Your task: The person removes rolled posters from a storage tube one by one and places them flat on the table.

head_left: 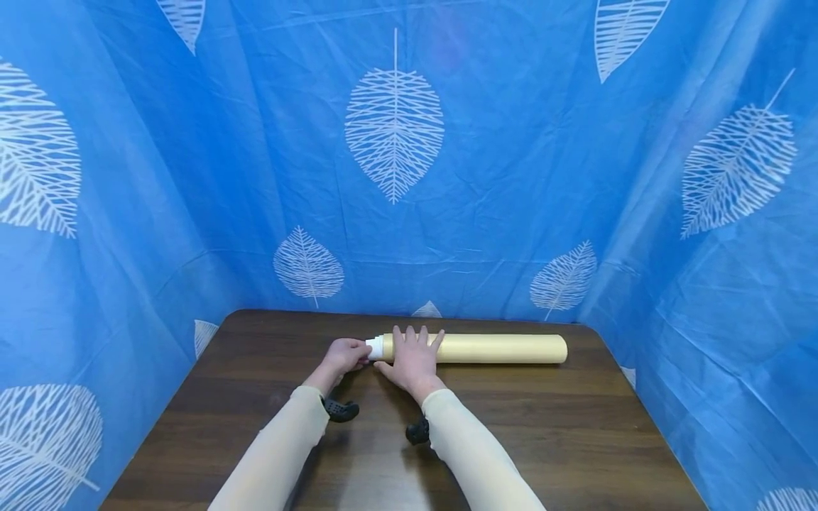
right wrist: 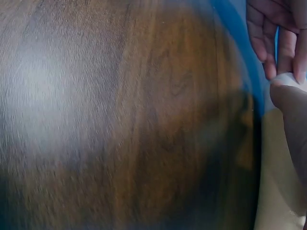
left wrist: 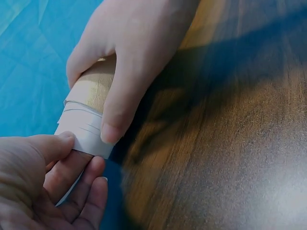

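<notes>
Pinching the white end (head_left: 375,348) of the tan tube (head_left: 505,348), the left hand (head_left: 345,356) has its grip closed there, thumb laid against the near part of the rim and the other fingers curved in at the opening. The right hand (head_left: 414,360) lies across the tube just beside it, its grip spread rather than clenched: fingers fanned over the top, thumb angled toward the left hand with its tip touching the white end in the left wrist view. The white end shows several stepped layers sticking out of the tan part.

The tube lies on its side near the far edge of the table (head_left: 543,426), running crosswise, its longer stretch reaching to the right of both hands. The table is dark wood grain. Pale sleeves (head_left: 479,443) cover the forearms, with a black device (head_left: 341,410) at each wrist. Blue cloth (head_left: 479,142) with white leaf prints hangs behind and at both sides.
</notes>
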Motion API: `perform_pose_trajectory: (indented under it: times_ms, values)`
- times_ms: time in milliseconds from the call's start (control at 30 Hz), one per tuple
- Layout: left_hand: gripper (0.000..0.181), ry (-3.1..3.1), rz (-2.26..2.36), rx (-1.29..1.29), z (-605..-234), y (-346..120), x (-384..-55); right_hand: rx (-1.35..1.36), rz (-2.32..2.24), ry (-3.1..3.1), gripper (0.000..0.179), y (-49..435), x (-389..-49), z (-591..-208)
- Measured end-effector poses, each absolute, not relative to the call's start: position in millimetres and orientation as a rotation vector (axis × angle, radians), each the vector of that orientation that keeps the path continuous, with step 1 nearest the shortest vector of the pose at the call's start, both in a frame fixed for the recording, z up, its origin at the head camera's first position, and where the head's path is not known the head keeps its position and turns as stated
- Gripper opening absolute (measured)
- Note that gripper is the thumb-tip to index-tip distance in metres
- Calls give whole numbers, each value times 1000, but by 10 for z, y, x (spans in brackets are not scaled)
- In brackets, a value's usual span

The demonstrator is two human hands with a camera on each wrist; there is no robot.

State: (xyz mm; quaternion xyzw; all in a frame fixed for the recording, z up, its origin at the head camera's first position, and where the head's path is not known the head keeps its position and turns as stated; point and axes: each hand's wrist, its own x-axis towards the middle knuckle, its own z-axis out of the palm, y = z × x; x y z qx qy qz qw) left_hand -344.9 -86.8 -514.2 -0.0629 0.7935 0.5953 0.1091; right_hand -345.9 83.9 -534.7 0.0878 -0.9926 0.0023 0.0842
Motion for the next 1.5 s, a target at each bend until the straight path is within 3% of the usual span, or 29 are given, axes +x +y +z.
perform_pose_trajectory:
  times_ms: [367,1500]
  values:
    - [28,2336,1702,-172,-5152,-815,-3458,231,-16,-2942,82,826,-3424,-5341]
    - [28,2310,1688,-129,-5156,-868,-3513,95,32,-3000,80,682,-3498,-5318]
